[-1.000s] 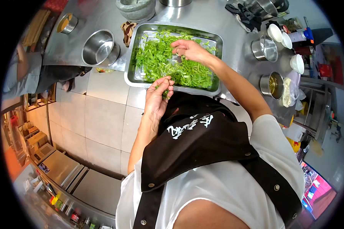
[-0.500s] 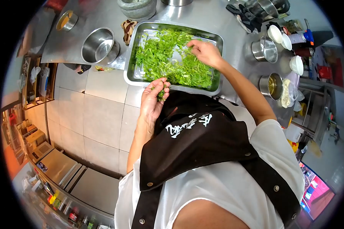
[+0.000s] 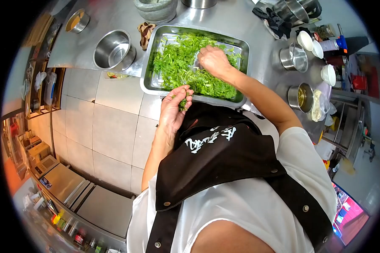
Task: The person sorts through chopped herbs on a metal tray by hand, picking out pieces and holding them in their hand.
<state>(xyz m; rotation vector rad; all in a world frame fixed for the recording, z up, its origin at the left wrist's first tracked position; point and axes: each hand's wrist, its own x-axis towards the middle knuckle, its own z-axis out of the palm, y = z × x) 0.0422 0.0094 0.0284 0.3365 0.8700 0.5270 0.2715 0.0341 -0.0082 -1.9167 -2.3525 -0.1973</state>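
Observation:
Chopped green herbs (image 3: 177,63) with pale stems lie spread over a rectangular metal tray (image 3: 146,80) on the steel counter. Just past the tray's near rim, my left hand (image 3: 176,103) is closed around a small bunch of the herbs, whose leaves show between the fingers. Over the right half of the tray, my right hand (image 3: 215,61) reaches down with bent fingers among the greens. Its fingertips are partly hidden, so what they pinch, if anything, cannot be made out.
An empty steel pot (image 3: 114,49) and a patterned cloth (image 3: 146,34) are left of the tray, with a stone mortar (image 3: 156,10) behind. To the right stand a steel pot (image 3: 293,57), a pot with yellowish contents (image 3: 300,98), white bowls (image 3: 305,40) and dark gloves (image 3: 274,21).
My right hand has moved left and slightly nearer, down onto the herbs in the tray. My left hand keeps its bunch in about the same place. The view has shifted slightly.

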